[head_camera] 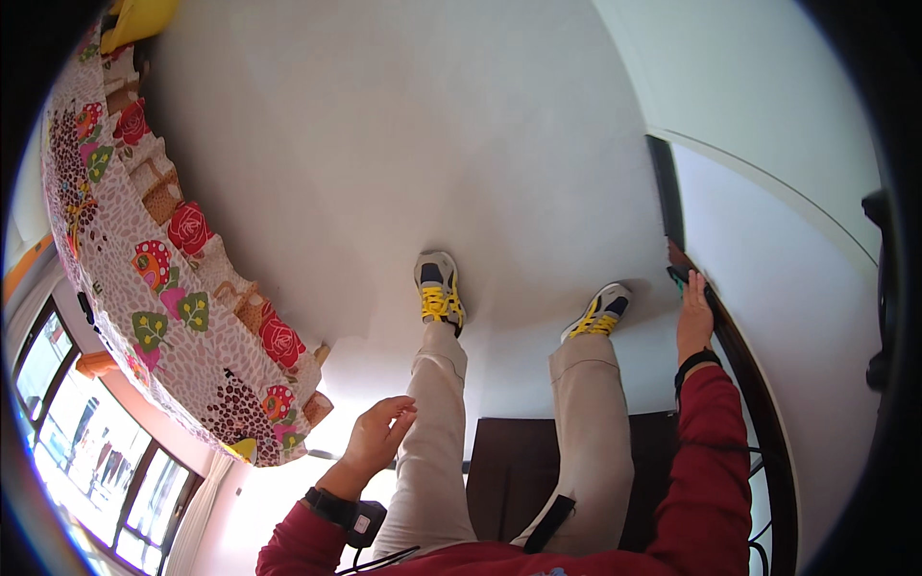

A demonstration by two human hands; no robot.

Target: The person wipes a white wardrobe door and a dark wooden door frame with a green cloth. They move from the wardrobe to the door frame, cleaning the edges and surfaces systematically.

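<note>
My left hand [382, 433] hangs in front of my left thigh with fingers loosely curled and nothing in it; a black strap with a small black box [366, 523] is on that wrist. On the right, my right hand [695, 317] reaches out with straight fingers along the dark wooden trim [749, 374] at the wall's foot. Its fingertips are at a small black and green object [677, 278], partly hidden; whether they grip it or only touch it cannot be told. Another black band circles the right wrist.
A bed or table with a ruffled floral cover [180, 302] runs along the left, a yellow object [140, 25] at its far end. Pale floor [432, 144] lies ahead of my sneakers [441, 288]. A white wall [785, 288] stands at right, a dark brown panel [511, 461] behind my legs.
</note>
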